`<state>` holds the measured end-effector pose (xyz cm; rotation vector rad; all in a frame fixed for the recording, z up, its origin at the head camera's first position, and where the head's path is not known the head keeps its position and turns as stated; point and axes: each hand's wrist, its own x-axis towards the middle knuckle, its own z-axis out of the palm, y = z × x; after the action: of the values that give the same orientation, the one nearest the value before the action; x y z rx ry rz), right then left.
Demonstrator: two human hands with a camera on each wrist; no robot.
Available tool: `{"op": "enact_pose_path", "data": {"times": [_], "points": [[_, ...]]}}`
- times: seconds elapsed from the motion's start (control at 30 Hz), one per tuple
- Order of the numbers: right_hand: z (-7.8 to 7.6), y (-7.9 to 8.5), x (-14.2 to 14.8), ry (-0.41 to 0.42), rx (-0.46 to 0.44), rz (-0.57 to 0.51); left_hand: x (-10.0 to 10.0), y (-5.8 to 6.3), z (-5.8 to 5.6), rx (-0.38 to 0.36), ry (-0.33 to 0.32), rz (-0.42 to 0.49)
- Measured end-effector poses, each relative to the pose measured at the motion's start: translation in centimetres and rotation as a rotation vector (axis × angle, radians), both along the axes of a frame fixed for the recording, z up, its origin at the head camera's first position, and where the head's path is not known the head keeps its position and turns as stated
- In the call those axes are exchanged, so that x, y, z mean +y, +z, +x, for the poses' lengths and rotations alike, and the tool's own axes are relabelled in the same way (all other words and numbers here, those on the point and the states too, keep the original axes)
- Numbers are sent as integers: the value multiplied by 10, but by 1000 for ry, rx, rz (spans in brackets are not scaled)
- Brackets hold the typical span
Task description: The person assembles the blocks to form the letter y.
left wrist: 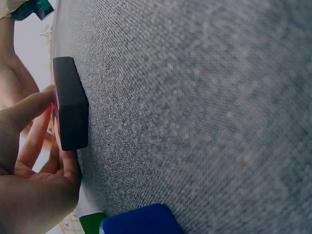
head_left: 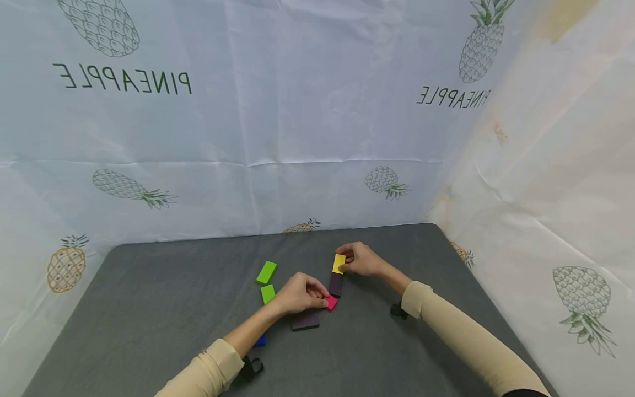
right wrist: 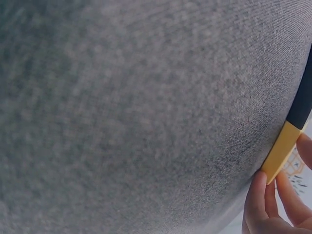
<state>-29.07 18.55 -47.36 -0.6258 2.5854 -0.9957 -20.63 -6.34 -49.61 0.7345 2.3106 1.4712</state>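
My left hand (head_left: pixel 299 295) pinches a small pinkish-red block (head_left: pixel 331 302) between thumb and fingers, just above or on the table; the exact contact is hidden. A dark purple block (head_left: pixel 305 321) lies flat right by that hand, and in the left wrist view a dark block (left wrist: pixel 71 105) covers part of the fingers. Farther back, my right hand (head_left: pixel 364 261) grips a yellow block (head_left: pixel 339 263) by its sides. The yellow block (right wrist: pixel 281 152) meets the end of another dark block (right wrist: pixel 301 100), the two lying in line on the table.
Two bright green blocks (head_left: pixel 267 272) lie left of the left hand, the nearer partly behind it. A blue block (head_left: pixel 260 341) shows beside the left forearm. The grey table (head_left: pixel 163 309) backs onto a pineapple-print curtain (head_left: pixel 307 110), which also hangs at both sides.
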Motion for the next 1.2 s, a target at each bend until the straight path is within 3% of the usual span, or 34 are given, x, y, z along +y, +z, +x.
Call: {"op": "enact_pose_path", "data": {"times": [0.37,0.67,0.97,1.2], "points": [[0,-1,1,-3,4,-10,0,0,1,-3,1,2],[4,-2,1,-25,68,-24,0,0,0,-4,-8,1],[23,7,-4,8,136,-64,-3,0,-2,-25,-15,-1],[40,6,-7,67,95,-109,-10,2,1,-20,-10,45]]}}
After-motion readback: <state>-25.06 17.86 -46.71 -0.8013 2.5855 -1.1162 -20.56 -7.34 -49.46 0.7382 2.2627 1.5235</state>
